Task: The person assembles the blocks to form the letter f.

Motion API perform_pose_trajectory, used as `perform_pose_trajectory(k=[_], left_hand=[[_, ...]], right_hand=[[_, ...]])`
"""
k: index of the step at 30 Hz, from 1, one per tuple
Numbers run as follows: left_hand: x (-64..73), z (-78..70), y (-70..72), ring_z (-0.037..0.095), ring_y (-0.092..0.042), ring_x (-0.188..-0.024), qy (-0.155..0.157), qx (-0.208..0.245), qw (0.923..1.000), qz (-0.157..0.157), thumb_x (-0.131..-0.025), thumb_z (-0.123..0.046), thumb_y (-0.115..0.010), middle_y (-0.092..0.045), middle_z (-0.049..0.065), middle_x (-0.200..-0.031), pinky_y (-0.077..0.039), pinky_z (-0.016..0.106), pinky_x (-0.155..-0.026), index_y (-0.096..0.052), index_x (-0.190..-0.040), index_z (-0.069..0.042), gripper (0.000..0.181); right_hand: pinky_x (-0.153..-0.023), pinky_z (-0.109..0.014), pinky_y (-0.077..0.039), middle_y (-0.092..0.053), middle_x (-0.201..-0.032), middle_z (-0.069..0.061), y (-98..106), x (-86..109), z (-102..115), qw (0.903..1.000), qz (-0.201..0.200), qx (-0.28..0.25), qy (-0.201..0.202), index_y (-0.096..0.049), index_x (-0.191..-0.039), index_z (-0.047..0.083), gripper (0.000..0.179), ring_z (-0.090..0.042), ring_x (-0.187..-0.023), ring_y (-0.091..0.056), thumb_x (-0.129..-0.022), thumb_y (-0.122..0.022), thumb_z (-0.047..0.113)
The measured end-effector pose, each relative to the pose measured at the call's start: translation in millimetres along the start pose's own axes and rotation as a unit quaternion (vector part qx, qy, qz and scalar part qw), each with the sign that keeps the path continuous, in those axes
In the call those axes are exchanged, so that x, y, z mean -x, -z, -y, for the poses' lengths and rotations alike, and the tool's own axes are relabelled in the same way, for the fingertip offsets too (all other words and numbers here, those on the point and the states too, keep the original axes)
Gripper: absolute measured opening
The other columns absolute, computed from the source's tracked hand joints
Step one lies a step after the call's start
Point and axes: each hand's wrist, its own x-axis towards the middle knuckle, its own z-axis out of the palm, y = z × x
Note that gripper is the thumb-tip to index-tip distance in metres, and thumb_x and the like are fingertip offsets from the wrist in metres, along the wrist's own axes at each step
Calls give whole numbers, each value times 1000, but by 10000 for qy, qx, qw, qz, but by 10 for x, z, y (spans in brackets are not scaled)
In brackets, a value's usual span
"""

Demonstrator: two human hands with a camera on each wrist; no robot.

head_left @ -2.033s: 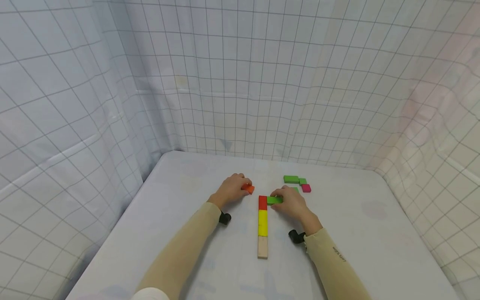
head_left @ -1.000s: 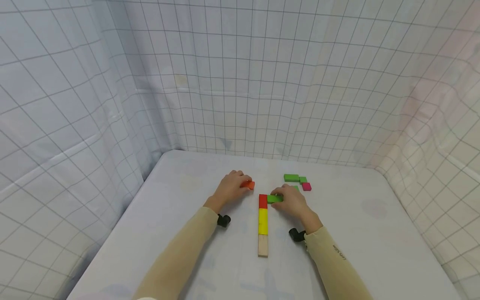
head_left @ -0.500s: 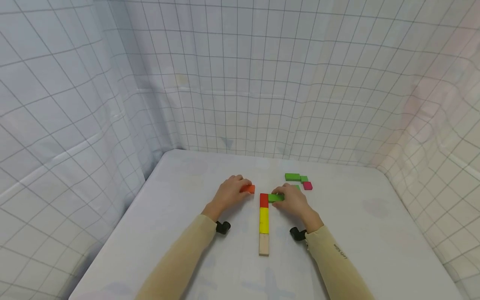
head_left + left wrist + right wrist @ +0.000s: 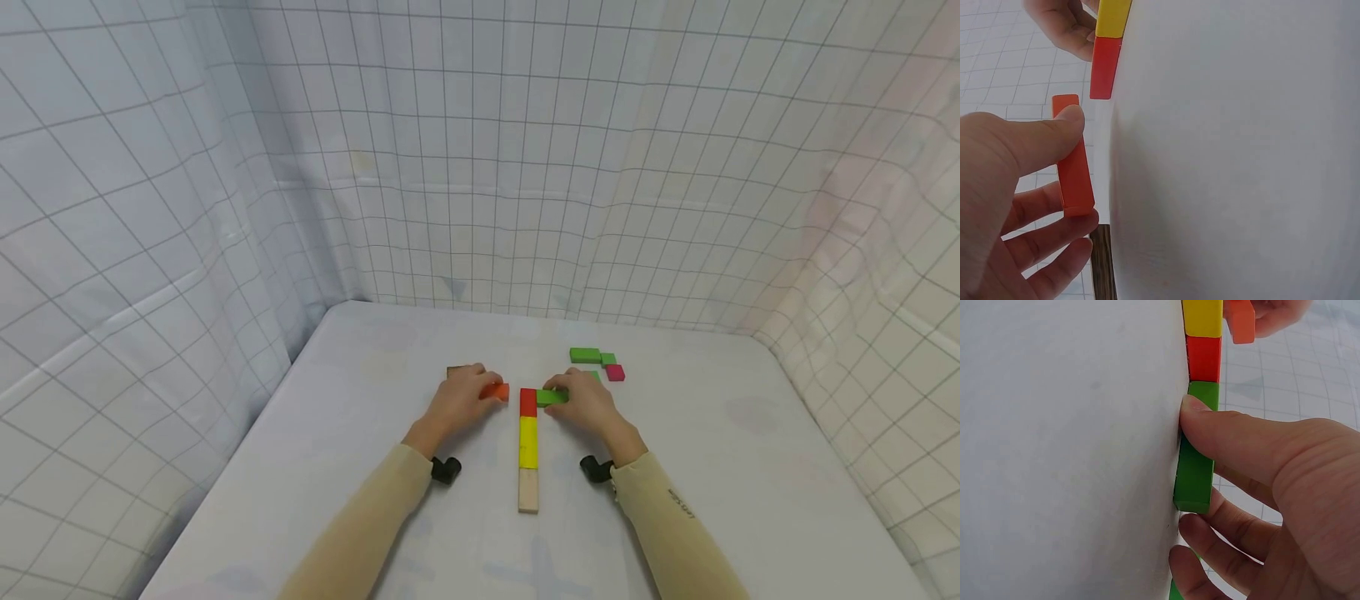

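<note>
My left hand [image 4: 457,402] pinches an orange block [image 4: 1075,178] between thumb and fingers, just left of the red block [image 4: 528,402] and apart from it. On the red block's right side, my right hand [image 4: 588,404] grips a long green block [image 4: 1195,478], whose end sits against the red one in the right wrist view. A straight column runs toward me from the red block: a yellow block [image 4: 528,442], then a plain wooden block [image 4: 528,492]. Behind the left hand lies a dark brown block [image 4: 1102,262], mostly covered in the head view.
At the back right lie another long green block [image 4: 585,356], a small green block [image 4: 608,360] and a crimson block [image 4: 615,372]. One more light green block [image 4: 595,376] peeks out behind the right hand. Gridded white curtains [image 4: 480,208] enclose the white table [image 4: 712,433].
My left hand has come down and toward me with the orange block, level with the red block; the dark brown block now shows behind it. The right hand stays on the green block.
</note>
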Motion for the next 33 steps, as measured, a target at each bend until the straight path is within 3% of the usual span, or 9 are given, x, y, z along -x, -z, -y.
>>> perform_pose_trajectory(k=[7,15,25,33], left_hand=[[9,-39,-6,13,-50,-83,59,33,10000,-6,-92,-36,-75,-56,-7,-96,-46,27,-75,-70,-122,-22,34],[-10,-117,20,14,-50,-84,72,-93,9997,221,-89,-34,-78,-60,-4,-98,-46,28,-75,-72,-117,-21,32],[-99,-140,-34,14,-51,-81,292,-200,9983,453,-89,-35,-78,-59,-5,-95,-47,26,-71,-72,-117,-20,32],[-169,-182,-46,16,-49,-84,290,-434,9973,509,-87,-34,-80,-57,-4,-92,-46,27,-72,-73,-114,-21,31]], right_hand=[[-82,-40,-51,-62,-103,1,10,-4,-12,10000,-8,20,35,-75,-113,22,34,-19,-93,-57,-81,-86,27],[-85,-41,-51,-62,-105,1,11,-11,-23,10000,-6,1,4,-75,-114,23,35,-20,-96,-57,-81,-86,27],[-86,-42,-51,-62,-106,0,-2,-5,-17,9999,74,-68,-58,-75,-114,22,34,-21,-96,-56,-82,-85,26],[-86,-42,-51,-61,-107,0,-3,-2,0,9999,46,-44,-89,-75,-114,23,34,-20,-96,-55,-82,-85,27]])
